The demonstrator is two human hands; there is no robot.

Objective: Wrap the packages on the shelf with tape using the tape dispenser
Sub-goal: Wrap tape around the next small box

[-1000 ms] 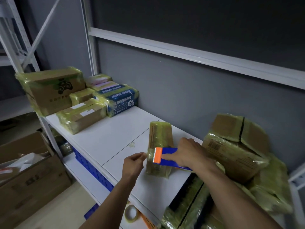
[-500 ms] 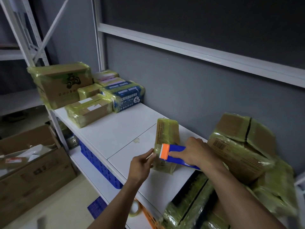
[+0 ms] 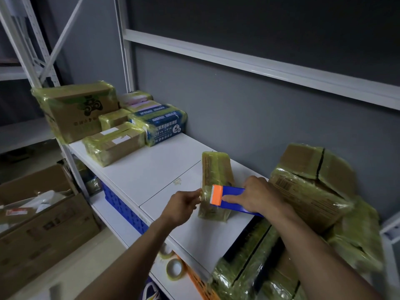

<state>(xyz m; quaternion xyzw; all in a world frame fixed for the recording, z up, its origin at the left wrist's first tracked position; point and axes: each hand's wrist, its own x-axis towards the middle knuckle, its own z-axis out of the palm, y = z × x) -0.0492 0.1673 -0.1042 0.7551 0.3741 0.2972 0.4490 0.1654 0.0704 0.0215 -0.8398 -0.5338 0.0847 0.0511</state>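
Nearest you, two tape rolls (image 3: 175,268) lie on the lower level. Just above and beyond them, your left hand (image 3: 181,205) has its grip pinched on a clear strip of tape (image 3: 200,194) at the left edge of the small package (image 3: 216,169). That package lies on the white shelf (image 3: 151,174), right of the middle. Your right hand (image 3: 257,197) has its grip wrapped round the blue tape dispenser (image 3: 232,199), whose orange blade end lies over the package. A heap of wrapped boxes (image 3: 307,191) sits to the right, and more wrapped packages (image 3: 112,144) stand at the far left.
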